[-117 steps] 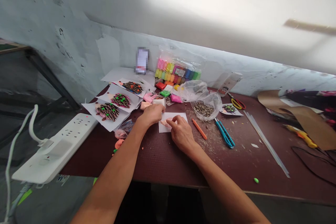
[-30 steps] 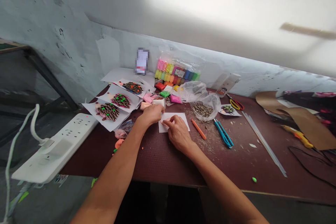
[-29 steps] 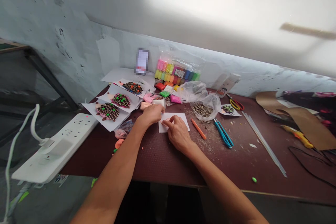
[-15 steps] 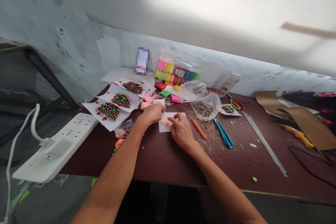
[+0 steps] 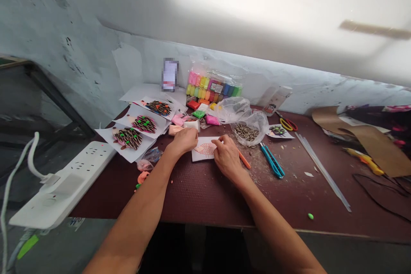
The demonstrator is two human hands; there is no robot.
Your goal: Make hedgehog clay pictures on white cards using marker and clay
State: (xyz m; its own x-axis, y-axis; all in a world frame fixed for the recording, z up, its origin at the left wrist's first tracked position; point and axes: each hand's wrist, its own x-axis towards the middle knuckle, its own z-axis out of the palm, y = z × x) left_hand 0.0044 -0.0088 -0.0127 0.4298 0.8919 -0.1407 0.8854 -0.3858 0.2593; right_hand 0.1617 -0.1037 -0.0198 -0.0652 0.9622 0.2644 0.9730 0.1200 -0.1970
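A small white paper card with an orange line drawing of a fish-like, scaled shape lies in front of me. Its front edge shows a dark shadow. My left hand is closed at the card's upper left corner, fingertips partly hidden. Curled at the right side of the card, my right hand pinches its edge and covers that end. Just right of that hand lies an orange pen. Behind my left hand are a white block and a peach clay piece.
Finished seed hedgehog cards lie at left, beside a white power strip. A bag of seeds, coloured clay packs, a teal cutter, scissors, glue sticks and a yellow glue gun surround the work spot.
My right hand has moved slightly right, off the drawing to the card's right side, so more of the drawing shows. My left hand stays at the upper left corner. The view has shifted slightly.
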